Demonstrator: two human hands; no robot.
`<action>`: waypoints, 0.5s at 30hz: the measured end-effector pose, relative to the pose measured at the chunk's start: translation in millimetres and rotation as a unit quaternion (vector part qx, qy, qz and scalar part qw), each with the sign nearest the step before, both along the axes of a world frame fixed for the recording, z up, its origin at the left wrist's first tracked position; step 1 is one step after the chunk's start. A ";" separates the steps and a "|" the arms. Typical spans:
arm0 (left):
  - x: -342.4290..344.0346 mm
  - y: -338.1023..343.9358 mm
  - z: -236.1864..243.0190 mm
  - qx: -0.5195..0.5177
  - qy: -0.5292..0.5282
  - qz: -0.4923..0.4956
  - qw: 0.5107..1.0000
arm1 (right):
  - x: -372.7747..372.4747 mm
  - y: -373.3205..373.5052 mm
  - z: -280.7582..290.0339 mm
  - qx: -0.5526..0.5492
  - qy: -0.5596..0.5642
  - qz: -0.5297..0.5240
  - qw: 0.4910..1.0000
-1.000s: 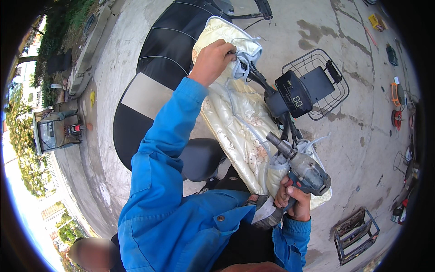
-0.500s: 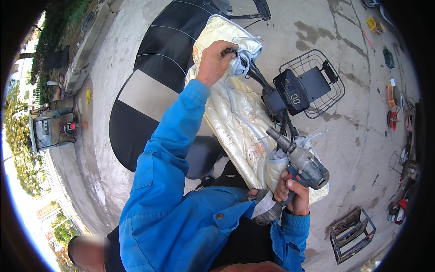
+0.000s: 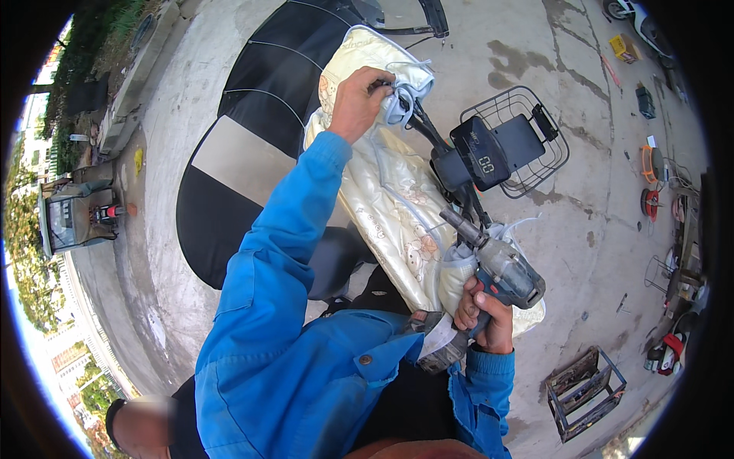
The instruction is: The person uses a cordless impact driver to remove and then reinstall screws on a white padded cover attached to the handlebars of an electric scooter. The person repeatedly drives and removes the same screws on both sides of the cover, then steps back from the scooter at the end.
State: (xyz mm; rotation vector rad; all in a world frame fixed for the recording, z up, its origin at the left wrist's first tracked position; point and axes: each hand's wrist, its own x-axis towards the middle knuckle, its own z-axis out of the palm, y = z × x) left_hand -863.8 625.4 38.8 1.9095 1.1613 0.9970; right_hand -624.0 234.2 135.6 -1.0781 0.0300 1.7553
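In my right hand is a grey cordless impact wrench, fingers wrapped round its handle. Its long socket points up and left, and its battery end lies against my jacket. My left hand is closed at the far end of the handlebar, pinching something small and dark that its fingers mostly hide. Just beside those fingers are pale blue ties. A cream quilted scooter apron with printed bears hangs over the front of the scooter, below both hands.
Between the bars sits a digital display, with a black wire basket beyond it. A black-and-grey cover lies to the left. A metal frame stands on the concrete at right. A person is at lower left; a three-wheeler is parked farther left.
The whole view has shifted slightly, so the scooter and both hands appear a little farther left. Both hands keep the same hold.
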 end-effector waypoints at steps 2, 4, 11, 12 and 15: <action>-0.5 -1.9 -3.6 0.002 -0.005 0.007 1.000 | 0.1 0.2 0.5 0.001 0.000 0.000 1.000; -0.9 -3.8 -6.2 0.007 -0.003 0.014 1.000 | 0.3 0.2 0.8 0.001 -0.002 0.001 1.000; -0.8 -2.9 -2.7 0.066 0.000 0.006 0.998 | 1.9 -0.3 0.2 0.002 0.030 -0.014 0.999; -1.1 -2.2 -2.0 0.055 0.010 0.006 0.998 | 1.8 -0.3 -0.1 0.003 0.028 -0.014 1.000; -1.0 -1.4 -2.7 0.040 -0.001 0.004 0.999 | 1.5 -0.4 0.0 0.006 0.029 -0.011 0.999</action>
